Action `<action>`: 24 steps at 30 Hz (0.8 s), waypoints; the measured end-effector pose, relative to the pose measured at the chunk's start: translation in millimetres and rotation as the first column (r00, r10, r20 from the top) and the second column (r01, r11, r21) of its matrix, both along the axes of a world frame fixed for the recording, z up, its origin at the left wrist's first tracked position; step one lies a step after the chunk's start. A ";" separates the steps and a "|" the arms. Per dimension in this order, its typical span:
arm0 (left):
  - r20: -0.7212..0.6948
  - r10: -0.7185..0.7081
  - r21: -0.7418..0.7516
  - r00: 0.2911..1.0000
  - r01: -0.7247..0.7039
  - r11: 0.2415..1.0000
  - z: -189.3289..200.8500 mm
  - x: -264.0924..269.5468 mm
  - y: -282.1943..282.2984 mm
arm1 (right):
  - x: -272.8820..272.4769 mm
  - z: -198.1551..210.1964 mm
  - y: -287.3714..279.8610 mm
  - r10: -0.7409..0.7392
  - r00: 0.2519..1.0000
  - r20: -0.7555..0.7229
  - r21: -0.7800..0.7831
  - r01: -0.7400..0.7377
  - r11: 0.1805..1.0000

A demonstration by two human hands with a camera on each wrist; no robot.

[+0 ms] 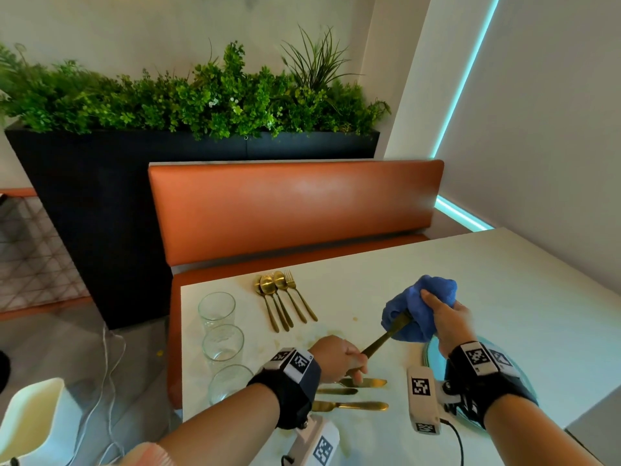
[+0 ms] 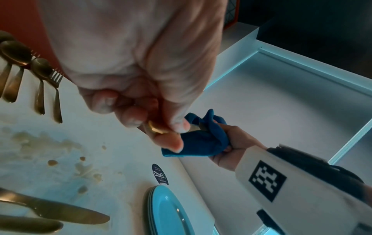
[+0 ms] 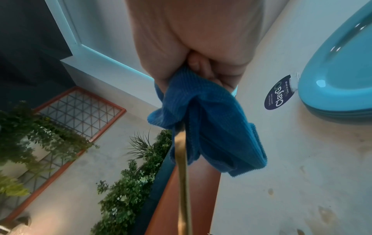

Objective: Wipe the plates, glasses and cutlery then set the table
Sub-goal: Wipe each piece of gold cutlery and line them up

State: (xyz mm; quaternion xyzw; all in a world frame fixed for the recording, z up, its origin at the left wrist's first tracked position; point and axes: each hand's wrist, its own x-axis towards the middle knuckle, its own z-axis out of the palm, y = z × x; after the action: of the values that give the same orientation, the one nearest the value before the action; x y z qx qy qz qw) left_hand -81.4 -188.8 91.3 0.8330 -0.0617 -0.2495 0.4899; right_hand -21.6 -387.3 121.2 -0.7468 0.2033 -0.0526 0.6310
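Note:
My left hand pinches the handle end of a gold piece of cutlery held above the table. Its far end is buried in a blue cloth, which my right hand grips bunched around it. In the left wrist view the handle tip shows between my fingers, with the cloth beyond. The right wrist view shows the cloth wrapped over the gold shaft. Whether it is a fork, spoon or knife is hidden.
Three glasses stand along the left table edge. Gold spoons and forks lie at the far side, three gold knives near my left hand. Stacked turquoise plates sit under my right wrist. Stains mark the tabletop. An orange bench is behind.

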 end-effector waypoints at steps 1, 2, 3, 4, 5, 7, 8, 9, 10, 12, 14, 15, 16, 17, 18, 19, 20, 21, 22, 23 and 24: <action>0.003 0.009 -0.004 1.000 -0.009 1.000 -0.1 0.0 0.0 | -1.1 -3.1 0.5 0.011 1.000 -0.008 0.003 -0.011 1.000; 0.009 0.013 -0.001 1.000 -0.013 1.000 -1.6 0.8 0.2 | -2.9 -6.2 1.5 0.021 1.000 -0.016 0.009 -0.021 1.000; 0.016 0.017 0.001 1.000 -0.017 1.000 -3.5 1.0 0.0 | -4.9 -9.8 2.2 0.034 0.999 -0.031 0.010 -0.034 0.999; 0.015 0.020 0.002 1.000 -0.020 1.000 -5.6 1.3 -0.5 | -6.1 -12.9 2.1 0.041 0.998 -0.049 0.010 -0.041 0.999; 0.010 0.026 -0.005 1.000 -0.026 1.000 -6.7 1.4 -1.2 | -6.3 -15.5 0.4 0.046 0.997 -0.064 0.015 -0.045 0.999; 0.008 0.031 -0.023 0.999 -0.031 0.999 -7.3 2.3 -3.2 | -5.5 -13.8 -4.3 0.046 0.996 -0.080 0.023 -0.044 0.999; 0.007 0.027 -0.026 1.000 -0.027 0.999 -5.4 3.2 -4.2 | -3.9 -11.0 -8.6 0.037 0.997 -0.072 0.019 -0.036 0.999; 0.006 0.021 -0.025 1.000 -0.021 0.999 -3.4 4.6 -5.3 | -1.7 -7.6 -13.1 0.019 0.998 -0.059 0.017 -0.018 1.000; 0.008 0.014 -0.021 1.000 -0.014 1.000 -1.5 6.5 -6.2 | -0.3 -2.6 -16.8 -0.006 0.999 -0.033 0.008 0.006 1.000; 0.017 0.004 -0.007 1.000 -0.004 1.000 -0.1 9.6 -5.7 | 1.3 2.6 -23.5 -0.065 0.998 -0.020 0.007 0.065 0.998; 0.020 0.021 0.013 1.000 -0.022 1.000 -2.9 12.0 -1.3 | -0.1 1.6 -27.2 -0.134 0.990 -0.037 0.009 0.134 0.991; 0.019 0.047 0.017 0.999 -0.047 0.999 -5.6 13.2 1.3 | -1.2 -1.1 -28.4 -0.161 0.986 -0.047 0.010 0.161 0.987; 0.019 0.080 0.017 0.997 -0.081 0.997 -7.9 14.7 3.7 | -2.3 -3.1 -28.0 -0.178 0.982 -0.063 0.018 0.179 0.984; 0.018 0.113 0.012 0.993 -0.113 0.993 -9.2 16.0 5.2 | -5.7 -4.5 -25.2 -0.152 0.983 -0.100 0.053 0.158 0.986; 0.019 0.137 0.005 0.990 -0.137 0.991 -9.7 16.9 5.4 | -5.9 -9.9 -23.1 -0.112 0.985 -0.132 0.107 0.126 0.986; 0.022 0.148 -0.001 0.989 -0.148 0.989 -9.1 17.3 3.8 | -8.7 -12.5 -16.7 -0.049 0.985 -0.168 0.164 0.077 0.983; 0.025 0.145 -0.003 0.989 -0.144 0.990 -7.5 17.4 0.8 | -10.7 -15.5 -10.0 0.015 0.983 -0.185 0.199 0.023 0.980; 0.029 0.129 0.000 0.991 -0.129 0.992 -5.5 16.7 -3.1 | -12.3 -18.1 -1.8 0.066 0.976 -0.209 0.200 -0.024 0.979; 0.035 0.108 0.006 0.994 -0.108 0.994 -3.7 15.3 -7.7 | -13.3 -19.4 7.4 0.091 0.973 -0.214 0.198 -0.049 0.979; 0.038 0.085 0.009 0.996 -0.086 0.996 -2.4 13.7 -12.2 | -13.6 -18.5 16.7 0.100 0.972 -0.212 0.194 -0.059 0.979; 0.035 0.068 0.006 0.997 -0.069 0.998 -1.7 11.9 -15.4 | -11.9 -16.7 23.1 0.098 0.974 -0.203 0.190 -0.059 0.980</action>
State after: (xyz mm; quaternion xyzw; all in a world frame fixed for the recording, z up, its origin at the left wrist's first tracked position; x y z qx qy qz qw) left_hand -69.5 -204.2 89.6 0.8406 -0.0409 -0.2181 0.4941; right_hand -33.6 -364.2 104.5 -0.6944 0.2434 0.0709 0.6735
